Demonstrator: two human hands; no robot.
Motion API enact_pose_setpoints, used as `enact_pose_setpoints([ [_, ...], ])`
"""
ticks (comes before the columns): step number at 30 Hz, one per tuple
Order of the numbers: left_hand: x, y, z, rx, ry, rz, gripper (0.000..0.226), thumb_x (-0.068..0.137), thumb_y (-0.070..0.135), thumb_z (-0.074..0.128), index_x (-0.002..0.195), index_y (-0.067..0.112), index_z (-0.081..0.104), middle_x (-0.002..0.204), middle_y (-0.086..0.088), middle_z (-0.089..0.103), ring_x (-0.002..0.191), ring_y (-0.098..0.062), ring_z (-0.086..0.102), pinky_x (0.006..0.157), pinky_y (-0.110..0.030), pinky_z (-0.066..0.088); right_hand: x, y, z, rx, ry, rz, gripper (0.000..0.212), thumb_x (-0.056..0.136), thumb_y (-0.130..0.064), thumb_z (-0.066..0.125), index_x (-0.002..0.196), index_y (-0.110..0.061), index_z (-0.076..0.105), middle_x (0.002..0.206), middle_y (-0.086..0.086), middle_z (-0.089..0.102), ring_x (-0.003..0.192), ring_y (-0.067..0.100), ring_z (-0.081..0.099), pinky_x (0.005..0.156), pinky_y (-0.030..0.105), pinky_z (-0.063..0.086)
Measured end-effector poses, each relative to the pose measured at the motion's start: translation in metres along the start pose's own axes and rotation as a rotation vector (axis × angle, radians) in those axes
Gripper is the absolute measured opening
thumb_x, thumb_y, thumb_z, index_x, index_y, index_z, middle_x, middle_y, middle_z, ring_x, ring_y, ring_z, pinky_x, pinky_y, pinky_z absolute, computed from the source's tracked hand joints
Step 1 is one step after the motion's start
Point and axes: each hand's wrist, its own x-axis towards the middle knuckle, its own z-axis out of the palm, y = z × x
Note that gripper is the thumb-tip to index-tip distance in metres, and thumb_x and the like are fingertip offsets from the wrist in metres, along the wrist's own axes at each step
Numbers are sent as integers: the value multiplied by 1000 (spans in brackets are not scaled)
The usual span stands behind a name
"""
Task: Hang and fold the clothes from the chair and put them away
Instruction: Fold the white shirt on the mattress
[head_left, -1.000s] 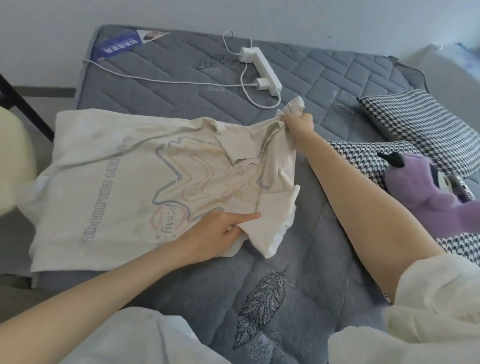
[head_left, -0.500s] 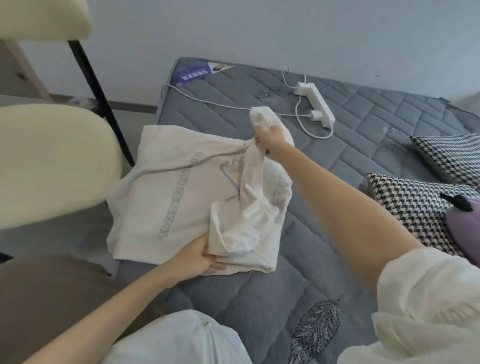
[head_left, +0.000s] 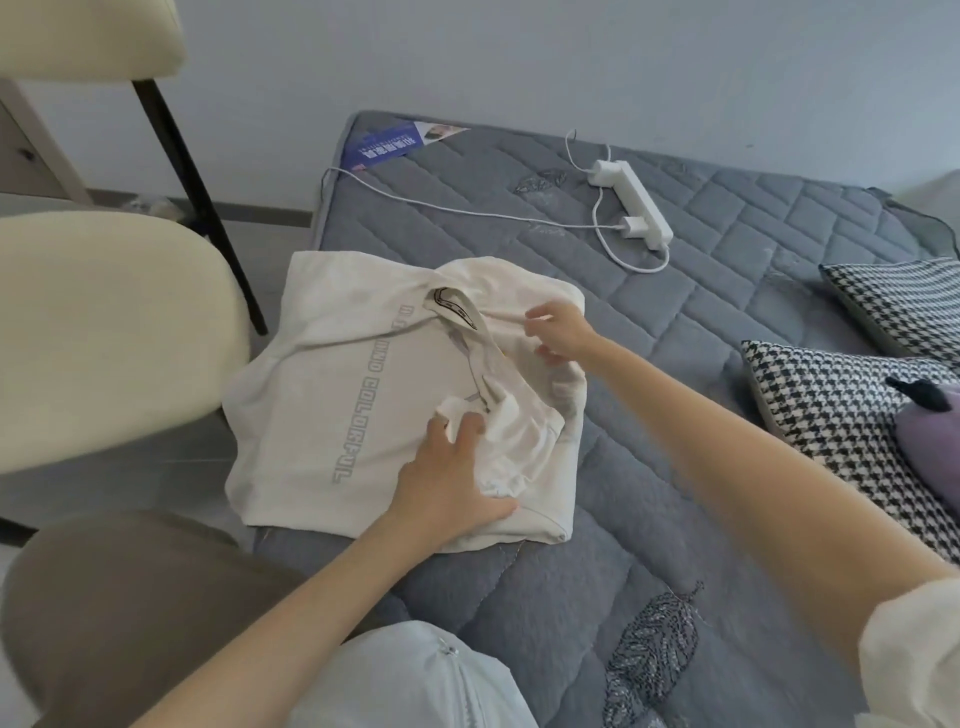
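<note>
While the left hand (head_left: 451, 475) grips bunched cloth, the shirt (head_left: 322, 410) lies at the left edge of the mattress (head_left: 675, 426), its length running away from the person, collar farthest; the right hand (head_left: 563, 333) hovers, fingers loosely spread.

A pale wall (head_left: 571, 62) backs a grey quilted mattress (head_left: 727, 332) — two houndstooth pillows (head_left: 841, 415) on its right side, grey floor (head_left: 156, 483) to its left.

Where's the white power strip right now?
Head view, upper right of centre: the power strip lies on the grey mattress, beyond the T-shirt and left of the houndstooth pillow.
</note>
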Motion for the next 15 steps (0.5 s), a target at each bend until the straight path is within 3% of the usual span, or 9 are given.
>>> enact_pose_setpoints([
  [3, 0, -5, -3, 210, -16, 83, 37, 86, 55, 49, 107, 25, 46, 134, -3, 32, 104, -26, 52, 74, -31, 40, -13, 22, 3, -30, 6, -3, 28, 94, -18, 53, 119, -8, 59, 100, 6, 61, 60, 14, 57, 53, 21, 49],
  [5, 0, -12, -9, 81, -23, 106, 20, 91, 41, 47, 91, 21, 48, 115, 0, 47, 91, -25, 56, 65, -29, 38, -22, 31, 4, 20, 35, -3, 25, 94, -18, 54, 116, -7, 61, 88, 3, 61, 56, 14, 55, 53, 26, 50],
  [8, 4, -28, -26, -282, -11, -100, 25, 92, 28, 47, 70, 19, 38, 74, 2, 48, 75, -22, 49, 57, -30, 29, -35, 39, 6, 51, 115, -44, 24, 95, -21, 52, 116, -13, 61, 103, 3, 62, 72, 16, 60, 65, 28, 53],
  [10, 8, -44, -38, -535, -47, -361, 20, 89, 23, 50, 71, 14, 46, 77, -5, 51, 76, -21, 49, 64, -30, 36, -45, 42, 7, 26, 145, -99, 23, 95, -22, 52, 115, -18, 63, 111, -1, 61, 89, 14, 59, 69, 22, 48],
  [12, 1, -58, -47, -755, -201, -591, 7, 83, 17, 54, 83, 10, 56, 84, -10, 58, 78, -24, 59, 70, -35, 55, -57, 44, 8, -13, 136, -154, 23, 96, -19, 50, 114, -20, 63, 113, -4, 61, 95, 12, 57, 71, 19, 44],
  [15, -11, -72, -52, -636, -439, -662, 19, 81, 15, 55, 100, 8, 55, 79, -12, 62, 67, -24, 67, 65, -36, 60, -82, 49, 10, -78, 128, -231, 19, 95, -16, 50, 105, -25, 64, 108, -8, 62, 85, 3, 56, 67, 14, 41],
])
